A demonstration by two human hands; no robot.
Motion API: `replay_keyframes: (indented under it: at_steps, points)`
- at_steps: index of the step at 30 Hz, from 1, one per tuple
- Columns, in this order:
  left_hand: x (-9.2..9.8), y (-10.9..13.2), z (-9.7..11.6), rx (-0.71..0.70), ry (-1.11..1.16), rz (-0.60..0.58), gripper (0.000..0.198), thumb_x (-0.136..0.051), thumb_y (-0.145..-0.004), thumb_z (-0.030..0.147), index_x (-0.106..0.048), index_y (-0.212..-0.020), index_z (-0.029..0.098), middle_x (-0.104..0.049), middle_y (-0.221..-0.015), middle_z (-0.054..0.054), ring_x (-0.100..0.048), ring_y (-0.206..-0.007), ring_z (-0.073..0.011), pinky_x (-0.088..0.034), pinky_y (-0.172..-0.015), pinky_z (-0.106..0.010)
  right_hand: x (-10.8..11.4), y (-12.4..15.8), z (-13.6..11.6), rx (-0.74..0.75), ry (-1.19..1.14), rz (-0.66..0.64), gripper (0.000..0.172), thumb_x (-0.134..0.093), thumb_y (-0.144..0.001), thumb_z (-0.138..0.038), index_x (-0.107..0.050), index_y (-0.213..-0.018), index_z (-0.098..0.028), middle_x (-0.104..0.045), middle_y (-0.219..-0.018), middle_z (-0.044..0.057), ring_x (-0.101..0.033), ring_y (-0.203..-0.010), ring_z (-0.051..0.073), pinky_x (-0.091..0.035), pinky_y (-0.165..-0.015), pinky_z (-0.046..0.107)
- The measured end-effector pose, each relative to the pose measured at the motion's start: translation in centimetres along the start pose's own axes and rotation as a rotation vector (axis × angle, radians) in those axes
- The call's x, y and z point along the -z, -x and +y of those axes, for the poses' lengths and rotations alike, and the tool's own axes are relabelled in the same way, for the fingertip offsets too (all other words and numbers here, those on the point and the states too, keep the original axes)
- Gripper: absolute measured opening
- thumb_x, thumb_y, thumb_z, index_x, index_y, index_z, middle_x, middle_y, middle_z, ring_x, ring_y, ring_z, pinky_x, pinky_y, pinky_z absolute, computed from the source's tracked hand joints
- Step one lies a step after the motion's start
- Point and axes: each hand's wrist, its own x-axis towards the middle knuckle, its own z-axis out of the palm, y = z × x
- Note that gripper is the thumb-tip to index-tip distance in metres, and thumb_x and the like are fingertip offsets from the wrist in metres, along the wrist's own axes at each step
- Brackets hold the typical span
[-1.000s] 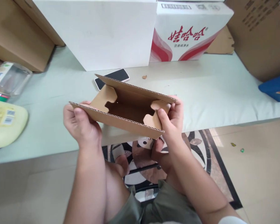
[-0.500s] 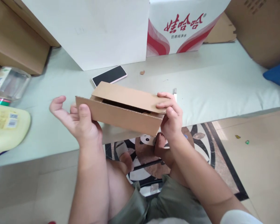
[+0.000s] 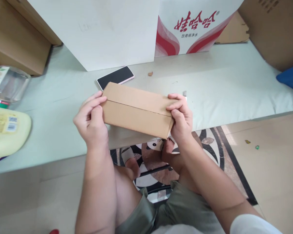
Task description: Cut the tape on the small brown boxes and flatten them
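Between my two hands is a small brown cardboard box, lifted over the near edge of the bench and tilted a little down to the right. Its two long flaps meet in a thin seam along the top. My left hand grips the left end, fingers over the upper corner and thumb by the seam. At the right end my right hand is closed on the box, two fingers on the upper flap and thumb near the seam. The inside of the box is hidden.
Behind the box lies a phone on the pale green covered bench. White cartons stand at the back. A clear bottle and a pale yellow bottle lie at the left; a blue object sits far right.
The gap between the flaps has closed into a seam. My left hand has moved right and wrapped its fingers round the box's left end. My right hand keeps its hold.
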Motion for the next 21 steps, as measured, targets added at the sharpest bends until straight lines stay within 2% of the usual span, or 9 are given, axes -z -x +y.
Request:
replay_keyframes:
  at_steps: [5,8,11,14,17,19,21]
  points:
    - [-0.1,-0.2,0.3,-0.041,-0.023,0.024,0.033,-0.057,-0.076,0.003,-0.084,-0.087,0.02,-0.083,-0.102,-0.002,-0.075,-0.104,-0.0216,-0.057,-0.104,-0.044,0.5,0.1,-0.1,0.043,-0.002,-0.043,0.021,-0.05,-0.095,-0.037,-0.066,-0.087,-0.027,-0.064,-0.126,0.006,-0.058,-0.129,0.028,-0.043,-0.113,0.054]
    - [0.0,-0.3,0.4,-0.036,-0.014,0.037,0.035,-0.056,-0.075,0.002,-0.084,-0.085,0.021,-0.083,-0.099,-0.001,-0.076,-0.101,-0.0219,-0.057,-0.102,-0.044,1.0,0.4,0.1,0.076,-0.014,-0.068,0.032,-0.044,-0.099,-0.046,-0.066,-0.116,-0.032,-0.057,-0.143,0.007,-0.056,-0.135,0.029,-0.046,-0.113,0.054]
    - [0.2,-0.5,0.6,-0.001,-0.014,0.04,0.035,-0.056,-0.073,0.003,-0.084,-0.083,0.022,-0.083,-0.096,0.0,-0.077,-0.1,-0.0233,-0.057,-0.103,-0.047,1.4,0.8,0.9,0.002,0.019,0.029,0.046,-0.044,-0.098,-0.048,-0.05,-0.142,-0.035,-0.048,-0.154,0.009,-0.056,-0.136,0.029,-0.049,-0.109,0.052]
    - [0.4,-0.7,0.8,0.029,-0.009,0.054,0.034,-0.056,-0.07,0.005,-0.084,-0.081,0.021,-0.082,-0.093,-0.001,-0.076,-0.1,-0.025,-0.056,-0.104,-0.049,1.4,1.1,2.5,-0.166,0.045,0.117,0.044,-0.048,-0.097,-0.044,-0.051,-0.14,-0.034,-0.053,-0.149,0.008,-0.056,-0.135,0.027,-0.047,-0.113,0.052]
    - [0.8,-1.3,0.5,0.048,0.008,0.122,0.034,-0.055,-0.066,0.006,-0.083,-0.079,0.019,-0.082,-0.088,-0.002,-0.076,-0.097,-0.0261,-0.055,-0.104,-0.05,1.2,1.2,4.3,-0.323,-0.003,0.124,0.042,-0.05,-0.097,-0.048,-0.053,-0.136,-0.031,-0.058,-0.146,0.009,-0.057,-0.135,0.025,-0.046,-0.115,0.053]
    - [1.3,-1.9,0.0,0.065,0.027,0.205,0.034,-0.053,-0.063,0.006,-0.082,-0.077,0.018,-0.081,-0.084,-0.003,-0.076,-0.093,-0.0261,-0.056,-0.103,-0.051,0.9,1.2,5.0,-0.405,-0.077,0.046,0.047,-0.05,-0.097,-0.057,-0.056,-0.135,-0.029,-0.062,-0.144,0.01,-0.059,-0.134,0.025,-0.049,-0.114,0.053]
    - [1.8,-2.4,-0.7,0.084,0.061,0.277,0.033,-0.053,-0.06,0.007,-0.081,-0.074,0.018,-0.08,-0.082,-0.004,-0.075,-0.091,-0.0256,-0.055,-0.102,-0.051,0.6,1.3,5.0,-0.455,-0.169,-0.124,0.055,-0.048,-0.096,-0.067,-0.061,-0.132,-0.028,-0.067,-0.14,0.01,-0.063,-0.131,0.027,-0.052,-0.112,0.053]
